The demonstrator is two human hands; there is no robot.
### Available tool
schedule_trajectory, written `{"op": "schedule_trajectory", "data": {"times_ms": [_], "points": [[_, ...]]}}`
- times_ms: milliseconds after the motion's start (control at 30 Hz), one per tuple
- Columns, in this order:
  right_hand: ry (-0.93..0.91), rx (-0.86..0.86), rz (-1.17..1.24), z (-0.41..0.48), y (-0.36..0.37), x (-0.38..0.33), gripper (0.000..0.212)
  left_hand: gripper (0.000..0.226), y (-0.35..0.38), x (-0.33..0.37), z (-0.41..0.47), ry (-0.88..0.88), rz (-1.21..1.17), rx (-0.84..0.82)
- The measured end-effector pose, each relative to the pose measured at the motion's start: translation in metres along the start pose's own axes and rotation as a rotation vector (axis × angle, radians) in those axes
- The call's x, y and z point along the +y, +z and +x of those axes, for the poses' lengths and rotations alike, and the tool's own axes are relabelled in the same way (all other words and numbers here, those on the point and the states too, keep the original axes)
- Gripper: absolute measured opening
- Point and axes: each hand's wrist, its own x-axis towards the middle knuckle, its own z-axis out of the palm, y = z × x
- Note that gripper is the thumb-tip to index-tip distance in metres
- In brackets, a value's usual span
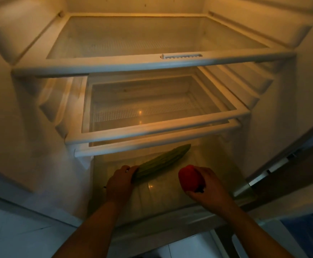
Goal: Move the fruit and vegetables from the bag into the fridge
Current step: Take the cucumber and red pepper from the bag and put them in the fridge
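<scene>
The long, ridged green vegetable [163, 162] slants into the fridge's bottom drawer [170, 213]. The left hand [119, 183] grips its near end, fingers curled round it. I cannot tell whether it already rests on the drawer floor. Beside it, the right hand [209, 185] wraps its fingers round a red vegetable [190, 178] over the same drawer. So 2 items are going in and neither looks released yet. The bag is out of view, so what remains is unknown.
</scene>
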Motion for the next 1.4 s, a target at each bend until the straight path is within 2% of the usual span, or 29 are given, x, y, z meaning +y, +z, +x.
{"op": "schedule_trajectory", "data": {"times_ms": [200,333,500,633,767,867,900,967,1033,1167,1267,1400], "points": [[-0.007,-0.005,0.024,-0.001,0.001,0.001,0.075,0.043,-0.001,-0.006,0.018,0.029,0.034,0.053],[-0.012,-0.092,0.052,0.001,-0.001,-0.001,0.077,0.054,-0.005,0.012,0.008,0.047,-0.118,0.06],[0.039,-0.141,0.137,0.013,0.003,-0.015,0.069,0.071,-0.017,0.039,-0.023,0.092,-0.205,-0.063],[0.04,-0.182,0.179,0.019,0.017,-0.029,0.071,0.076,-0.021,0.044,-0.041,0.166,-0.23,-0.071],[-0.023,-0.258,0.194,0.017,0.033,-0.044,0.061,0.083,-0.025,0.049,-0.051,0.193,-0.224,-0.049],[-0.063,-0.29,0.236,0.016,0.044,-0.052,0.051,0.079,-0.027,0.05,-0.057,0.205,-0.194,-0.034],[-0.07,-0.296,0.248,0.016,0.047,-0.053,0.053,0.077,-0.027,0.049,-0.058,0.197,-0.181,-0.025],[-0.072,-0.303,0.242,0.016,0.051,-0.052,0.071,0.077,-0.027,0.046,-0.062,0.159,-0.183,0.008],[-0.081,-0.315,0.213,0.016,0.052,-0.047,0.082,0.077,-0.023,0.04,-0.065,0.094,-0.259,0.061],[-0.176,-0.313,0.13,0.016,0.047,-0.036,0.076,0.071,-0.016,0.032,-0.066,-0.12,-0.609,0.113],[-0.252,-0.287,0.031,0.021,0.043,-0.034,0.081,0.068,-0.018,0.03,-0.065,-0.196,-0.801,0.062],[-0.337,-0.314,0.078,0.027,0.041,-0.043,0.084,0.072,-0.021,0.03,-0.069,-0.166,-0.841,-0.067]]}}
